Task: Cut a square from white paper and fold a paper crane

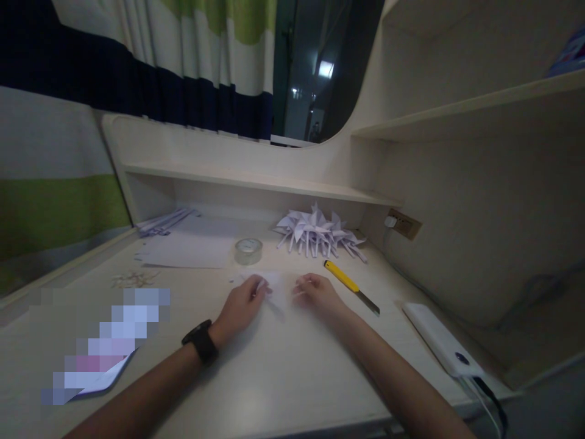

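Note:
Over the middle of the desk, my left hand pinches a piece of white paper, partly blurred, that extends toward the right hand. A dark watch is on the left wrist. My right hand is a short way to the right, its fingers curled together. Whatever the right fingertips hold, if anything, is too blurred to make out. Just beyond the right hand lies a yellow utility knife, blade out and pointing toward me. A roll of clear tape lies flat behind the left hand.
Several white paper pinwheels are piled at the back. Paper sheets and folded paper strips lie back left, near small pale sticks. A pixelated phone-like device is front left; a white power bank with cables is right.

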`<control>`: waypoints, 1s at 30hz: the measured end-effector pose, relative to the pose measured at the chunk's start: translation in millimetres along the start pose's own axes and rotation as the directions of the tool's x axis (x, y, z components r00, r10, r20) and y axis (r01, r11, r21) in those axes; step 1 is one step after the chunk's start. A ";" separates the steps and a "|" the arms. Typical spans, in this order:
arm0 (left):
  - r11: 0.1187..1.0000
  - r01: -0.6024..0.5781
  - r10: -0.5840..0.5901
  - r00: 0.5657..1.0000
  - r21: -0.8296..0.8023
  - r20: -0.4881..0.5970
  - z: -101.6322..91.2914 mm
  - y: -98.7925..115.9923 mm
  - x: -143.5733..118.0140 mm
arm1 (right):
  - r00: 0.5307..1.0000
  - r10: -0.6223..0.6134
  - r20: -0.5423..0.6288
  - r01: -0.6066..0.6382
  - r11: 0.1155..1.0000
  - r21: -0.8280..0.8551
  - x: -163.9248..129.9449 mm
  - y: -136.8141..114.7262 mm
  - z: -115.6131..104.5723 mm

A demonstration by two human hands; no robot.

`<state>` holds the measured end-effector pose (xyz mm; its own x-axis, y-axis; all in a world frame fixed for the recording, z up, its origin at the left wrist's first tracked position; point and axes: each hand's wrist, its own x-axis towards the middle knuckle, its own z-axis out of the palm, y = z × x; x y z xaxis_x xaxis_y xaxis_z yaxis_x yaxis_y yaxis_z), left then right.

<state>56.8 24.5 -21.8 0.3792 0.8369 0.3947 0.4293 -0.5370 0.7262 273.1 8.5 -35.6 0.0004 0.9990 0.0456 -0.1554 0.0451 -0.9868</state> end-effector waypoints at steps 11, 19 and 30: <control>0.978 0.119 -0.128 0.991 -0.169 -0.038 2.1 5.0 3.6 | 0.989 -0.146 0.037 0.148 0.987 -0.058 -11.8 -8.5 17.7; 0.872 0.164 -0.132 0.986 -0.461 0.102 14.4 -5.6 0.5 | 0.995 -0.060 0.078 0.049 0.991 0.126 -11.8 3.6 24.3; 0.885 0.152 -0.065 0.976 -0.439 0.207 3.2 0.9 -3.5 | 0.999 0.038 -0.011 -0.035 0.981 0.190 -13.6 7.6 27.0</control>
<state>58.5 20.8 -24.3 0.5120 0.8299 0.2215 0.0778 -0.3016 0.9503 245.2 -5.0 -39.5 0.0050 1.0000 0.0067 -0.3397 0.0080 -0.9405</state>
